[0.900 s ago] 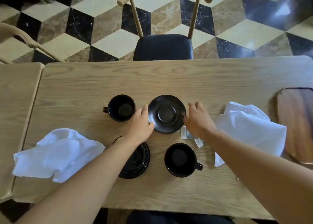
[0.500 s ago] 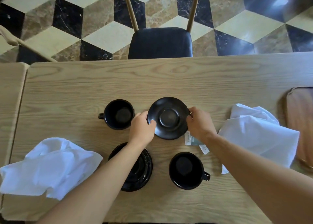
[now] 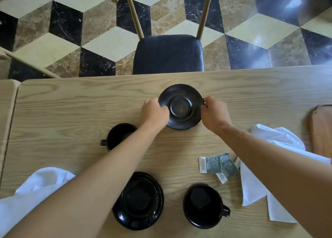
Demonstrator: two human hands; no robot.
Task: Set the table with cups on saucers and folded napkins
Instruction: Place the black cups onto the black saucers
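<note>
A black saucer (image 3: pixel 181 106) is pinched at its rim, at nine o'clock by the left hand (image 3: pixel 154 113) and at three o'clock by the right hand (image 3: pixel 214 115), near the table's (image 3: pixel 71 101) far edge; uneven release could tip it

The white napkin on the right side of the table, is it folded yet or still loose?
Still loose. The right napkin lies crumpled in uneven billows with one corner trailing toward the near table edge, showing no neat creases.
</note>
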